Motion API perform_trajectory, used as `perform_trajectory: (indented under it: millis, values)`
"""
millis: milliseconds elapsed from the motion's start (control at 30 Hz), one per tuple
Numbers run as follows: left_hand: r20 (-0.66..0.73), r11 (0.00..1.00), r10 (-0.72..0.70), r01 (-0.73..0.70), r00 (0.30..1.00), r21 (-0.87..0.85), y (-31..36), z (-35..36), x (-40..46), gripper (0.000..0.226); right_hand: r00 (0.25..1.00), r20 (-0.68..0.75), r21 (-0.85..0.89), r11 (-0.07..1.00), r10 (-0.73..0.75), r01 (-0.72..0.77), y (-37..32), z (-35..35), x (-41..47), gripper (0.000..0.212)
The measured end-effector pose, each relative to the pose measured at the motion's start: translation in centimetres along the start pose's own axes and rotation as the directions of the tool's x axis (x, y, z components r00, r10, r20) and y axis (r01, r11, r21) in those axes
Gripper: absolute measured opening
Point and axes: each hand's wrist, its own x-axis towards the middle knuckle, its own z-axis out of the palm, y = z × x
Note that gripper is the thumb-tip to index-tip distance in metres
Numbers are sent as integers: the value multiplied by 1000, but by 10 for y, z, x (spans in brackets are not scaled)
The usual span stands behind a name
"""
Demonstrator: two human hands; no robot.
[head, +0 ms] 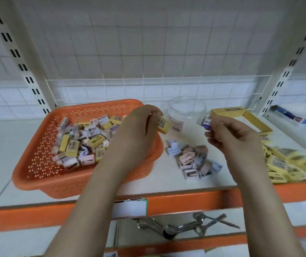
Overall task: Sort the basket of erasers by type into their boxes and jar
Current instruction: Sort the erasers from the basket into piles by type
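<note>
The orange perforated plastic basket (42, 164) sits on the white shelf (3, 145) at about nine o'clock from the middle of the view, its long axis running from near left toward far right. Inside it lies a loose heap of mixed yellow and pale-wrapped erasers (82, 141) pointing every way.

The left hand (139, 130) hovers over the basket's right rim, fingers curled, pinching a yellow rectangular eraser (163, 125) whose long axis tilts down toward four o'clock. The right hand (230, 134) is raised at about two o'clock, fingers bent, pinching a small white-and-blue wrapped eraser (207, 123) at its fingertips; blur hides which way that one points.

Between and behind the hands stands a clear plastic jar (186, 112), upright with its mouth open. At three o'clock an open yellow cardboard box (248, 117) lies with its long side running toward the far left. A pile of small pink and white erasers (193, 160) rests on the shelf below the jar, and a pile of yellow erasers (289, 164) lies just beside the box at four o'clock.
</note>
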Motion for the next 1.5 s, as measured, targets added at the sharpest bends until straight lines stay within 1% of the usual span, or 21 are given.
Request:
perform_trajectory:
  millis: [100,200,233,300,367,433,500,567,667,700,800,867,967,1033,1100,1167,1267,1333,1400,1500]
  values:
    - [21,997,32,-30,999,-66,17,24,-7,14,999,-42,-21,1000,4,-5,6,-24,-1,11]
    - [16,993,51,-49,999,-108,29,44,-12,7,997,-73,-85,996,1,-7,10,-48,-3,9]
    - [20,990,48,-45,999,-135,32,50,-14,8,997,-80,-107,994,-3,-5,12,-56,-4,9]
    - [46,977,27,-16,999,-214,35,64,-16,17,995,-95,-153,988,-20,6,15,-71,-5,9]
    - [83,967,-13,34,996,-254,37,79,-16,27,993,-112,-196,981,-37,15,18,-86,-7,15]
    - [120,970,-35,63,992,-236,37,94,-13,29,989,-139,-254,967,-51,14,20,-101,-8,21]
    - [160,985,-43,69,986,-158,37,106,-9,24,983,-173,-277,961,-54,4,22,-117,-9,22]
    - [164,993,-73,87,984,-78,35,114,-5,19,978,-205,-271,962,-46,-12,23,-133,-9,23]
    - [125,983,-144,157,982,-95,33,120,2,18,973,-230,-282,959,-29,-38,24,-152,-8,21]
    - [127,982,-148,162,981,-100,35,124,4,17,971,-239,-290,956,-28,-44,24,-157,-8,20]
    - [203,986,-91,117,975,-116,53,148,13,14,958,-286,-312,948,-36,-58,22,-177,-9,21]
    - [271,982,-42,90,962,-169,70,173,23,8,947,-319,-334,940,-37,-76,20,-191,-11,22]
    - [359,950,-8,119,933,-289,93,215,34,13,928,-370,-377,920,-42,-108,15,-214,-17,24]
    - [407,951,-4,130,914,-281,102,239,37,14,920,-390,-394,910,-42,-126,11,-225,-21,23]
    - [402,982,-4,79,916,-171,105,257,37,14,908,-415,-403,906,-53,-131,10,-235,-19,20]
    - [360,997,28,-2,932,-71,109,264,36,19,888,-455,-402,905,-67,-138,13,-248,-7,17]
    - [329,990,137,-123,935,-64,117,265,32,22,843,-521,-483,860,-132,-163,22,-270,27,18]
    - [303,976,217,-209,928,-59,117,260,20,20,823,-537,-532,831,-184,-161,24,-284,55,19]
    - [246,964,261,-267,934,-10,108,251,5,19,817,-532,-604,775,-221,-184,23,-298,82,22]
    - [156,955,265,-282,952,97,83,238,-9,30,833,-499,-697,682,-241,-220,28,-315,116,21]
